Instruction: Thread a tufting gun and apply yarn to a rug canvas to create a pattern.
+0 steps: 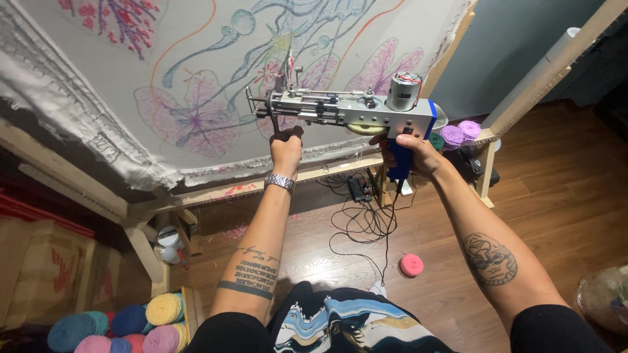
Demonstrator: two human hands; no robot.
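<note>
- L arm raised, stretched fwd, forearm nearly upright, tattoos on inner side, metal watch at wrist
- left hand point(286, 149) fisted shut, knuckles up, thumb wrapped
- R arm raised, angled inward, round tattoo on forearm
- right hand point(413, 157) curled closed in a grip, wrist bent slightly

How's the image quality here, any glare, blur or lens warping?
Head view: sharp on the tufting gun and both hands, left, right; glare patch on the wood floor; wide-lens bending at the frame edges; left corner dim.
</note>
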